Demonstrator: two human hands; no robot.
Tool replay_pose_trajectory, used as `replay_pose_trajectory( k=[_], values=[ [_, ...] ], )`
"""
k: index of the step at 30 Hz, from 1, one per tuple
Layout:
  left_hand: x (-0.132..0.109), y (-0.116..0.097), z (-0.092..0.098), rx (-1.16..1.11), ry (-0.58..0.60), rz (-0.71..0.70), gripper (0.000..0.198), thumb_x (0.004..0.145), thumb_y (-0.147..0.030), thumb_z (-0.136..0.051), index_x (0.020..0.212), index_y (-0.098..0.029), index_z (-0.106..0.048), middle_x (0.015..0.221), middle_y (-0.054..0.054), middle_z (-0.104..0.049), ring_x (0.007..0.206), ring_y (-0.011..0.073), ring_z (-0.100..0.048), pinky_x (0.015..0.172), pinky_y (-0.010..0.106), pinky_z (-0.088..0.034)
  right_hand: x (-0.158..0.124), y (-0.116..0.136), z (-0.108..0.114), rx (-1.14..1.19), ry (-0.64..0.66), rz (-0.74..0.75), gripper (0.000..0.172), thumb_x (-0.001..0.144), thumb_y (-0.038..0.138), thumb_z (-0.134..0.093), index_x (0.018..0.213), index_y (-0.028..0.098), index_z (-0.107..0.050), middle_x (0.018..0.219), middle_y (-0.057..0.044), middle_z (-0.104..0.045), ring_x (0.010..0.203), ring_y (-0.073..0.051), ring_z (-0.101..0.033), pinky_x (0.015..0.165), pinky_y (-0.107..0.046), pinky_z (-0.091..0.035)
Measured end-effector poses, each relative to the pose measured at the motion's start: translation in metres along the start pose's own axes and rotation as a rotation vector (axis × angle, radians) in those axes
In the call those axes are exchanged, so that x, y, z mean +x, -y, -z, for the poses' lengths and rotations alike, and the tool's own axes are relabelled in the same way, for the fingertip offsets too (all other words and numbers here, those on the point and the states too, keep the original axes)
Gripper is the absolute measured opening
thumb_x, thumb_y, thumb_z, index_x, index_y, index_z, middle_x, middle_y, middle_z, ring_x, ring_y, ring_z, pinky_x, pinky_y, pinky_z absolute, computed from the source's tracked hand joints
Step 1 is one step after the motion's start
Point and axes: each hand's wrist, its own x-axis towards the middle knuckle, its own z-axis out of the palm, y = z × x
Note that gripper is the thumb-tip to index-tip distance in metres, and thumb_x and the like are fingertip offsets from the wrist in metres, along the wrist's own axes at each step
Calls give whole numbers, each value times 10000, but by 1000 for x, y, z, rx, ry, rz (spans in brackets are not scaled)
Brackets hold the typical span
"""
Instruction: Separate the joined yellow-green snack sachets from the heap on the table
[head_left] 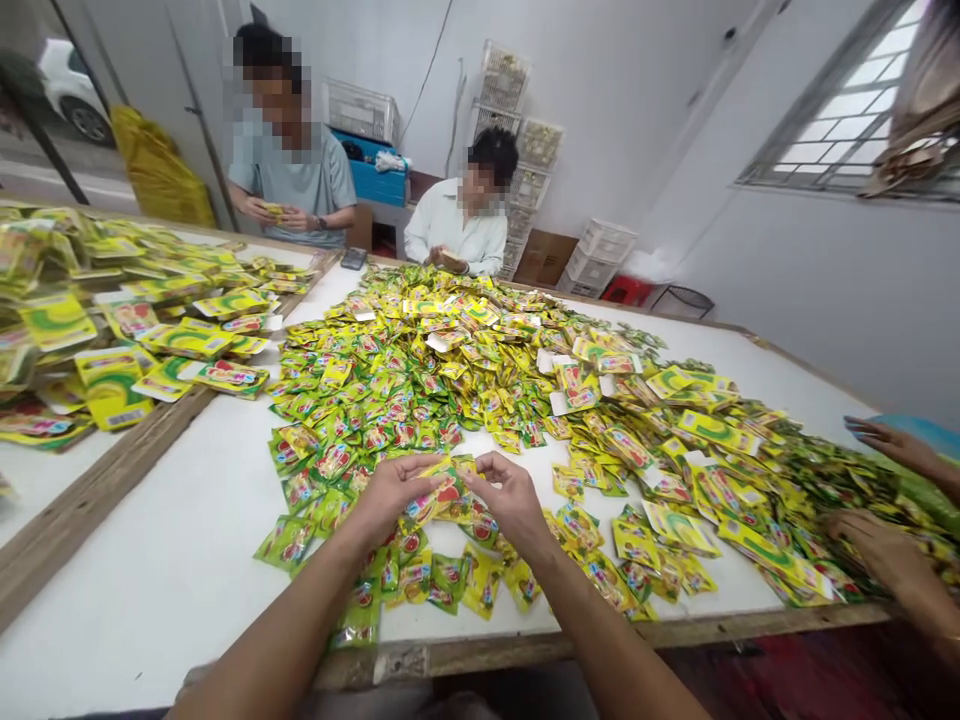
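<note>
Both of my hands meet above the near part of the table. My left hand (391,497) pinches the left side of a yellow-green packet (442,488) with red fruit printed on it. At its other side, the fingers of my right hand (510,497) are closed on the same packet. Whether more than one packet is in my fingers I cannot tell. Loose green and yellow packets (375,375) lie in a big heap beyond my hands, and more small packets (480,580) are spread below my wrists.
Flat yellow boxes (716,432) lie at the right, others (112,385) beyond a wooden strip (112,485) at left. Another person's hands (885,550) reach into packets at far right. Two people sit across the white table (172,560). Plastic crates (600,245) stand by the wall.
</note>
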Motion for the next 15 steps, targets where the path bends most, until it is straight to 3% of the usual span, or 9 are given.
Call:
replay_pose_trajectory(
  k=[3,9,11,15],
  values=[
    [-1,-2,-1,-37,36,11,431,587,-310,-757,972,-134,-678,884,56,-737,787,202,-662,751,293,-489,0,-1,-1,123,77,-69,268,698,416,-650,691,167,-550,648,15,-532,628,-123,-482,617,-248,-384],
    [-1,0,-1,-71,39,10,434,587,-285,-761,980,-123,-673,868,58,-738,753,182,-662,725,270,-490,5,-6,-7,154,-93,-143,312,623,406,-713,733,185,-521,534,68,-476,496,-91,-421,509,-223,-333],
    [0,1,0,-72,28,21,430,581,-284,-764,973,-128,-676,854,52,-740,738,179,-663,714,269,-492,3,-3,-11,167,-44,-130,288,631,388,-705,725,181,-529,576,52,-505,534,-99,-460,532,-226,-360],
    [1,3,2,-90,38,58,424,553,-282,-781,939,-133,-688,813,44,-742,713,179,-666,714,273,-495,0,4,-12,320,182,-192,288,706,397,-635,875,182,-545,677,14,-595,650,-139,-559,631,-263,-428]
  ],
)
